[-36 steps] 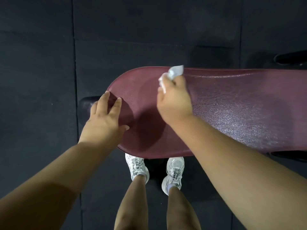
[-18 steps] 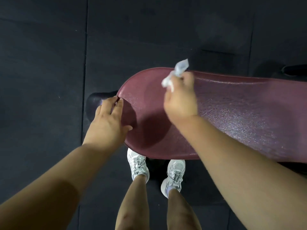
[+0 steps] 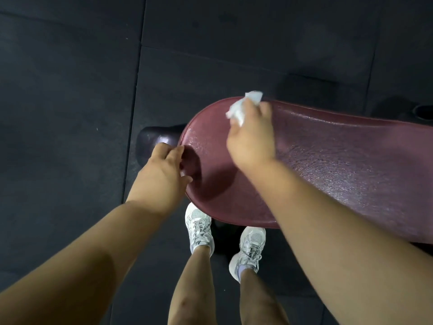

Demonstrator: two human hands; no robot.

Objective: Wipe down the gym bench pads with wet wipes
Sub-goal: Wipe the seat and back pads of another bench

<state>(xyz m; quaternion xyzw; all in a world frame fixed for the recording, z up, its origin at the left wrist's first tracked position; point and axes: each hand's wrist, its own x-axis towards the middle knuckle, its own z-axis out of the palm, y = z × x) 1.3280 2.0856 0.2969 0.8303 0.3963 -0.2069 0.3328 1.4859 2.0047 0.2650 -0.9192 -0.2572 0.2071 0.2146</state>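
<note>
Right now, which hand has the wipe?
The right hand, pinching the crumpled white wipe at the far edge of the bench pad. The left hand holds only the pad's rounded end, no wipe.

Maroon bench pad point(image 3: 328, 172), sneakers point(image 3: 200, 227) on dark floor point(image 3: 70, 113)
</note>
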